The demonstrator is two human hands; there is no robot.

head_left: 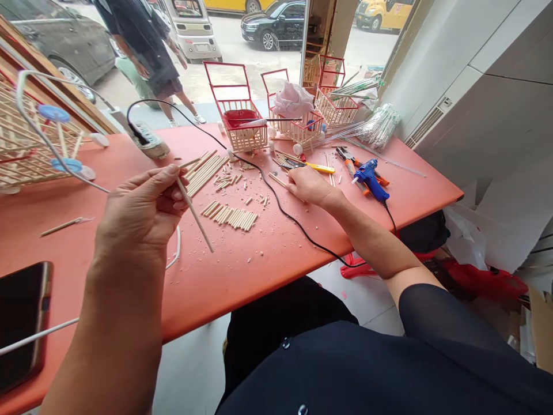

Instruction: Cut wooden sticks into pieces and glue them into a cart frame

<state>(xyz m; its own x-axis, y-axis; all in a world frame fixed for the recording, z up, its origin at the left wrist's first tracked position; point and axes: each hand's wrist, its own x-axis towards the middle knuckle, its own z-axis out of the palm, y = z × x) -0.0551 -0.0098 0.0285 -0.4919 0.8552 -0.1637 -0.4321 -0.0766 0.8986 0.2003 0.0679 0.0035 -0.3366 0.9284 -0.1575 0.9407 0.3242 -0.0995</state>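
Note:
Raised over the left part of the table, my left hand (144, 202) pinches a thin wooden stick (196, 217) that slants down to the right. Another bit of stick pokes out past its fingertips; whether the two are joined I cannot tell. My right hand (311, 185) rests low on the table, fingers curled, with a short wooden stick (277, 180) at its fingertips. Just behind it lie a yellow-handled cutter (319, 168) and a dark metal tool, partly covered by sticks. Between the hands are long sticks (206, 176) and a row of short cut pieces (231, 217).
A blue glue gun (370, 176) and orange-handled pliers (348, 163) lie right. Small stick carts (246, 135) with red handles stand at the back. A black cable (285, 210) crosses the table (207, 288). At left are a phone (21, 323) and a larger stick frame (26, 138).

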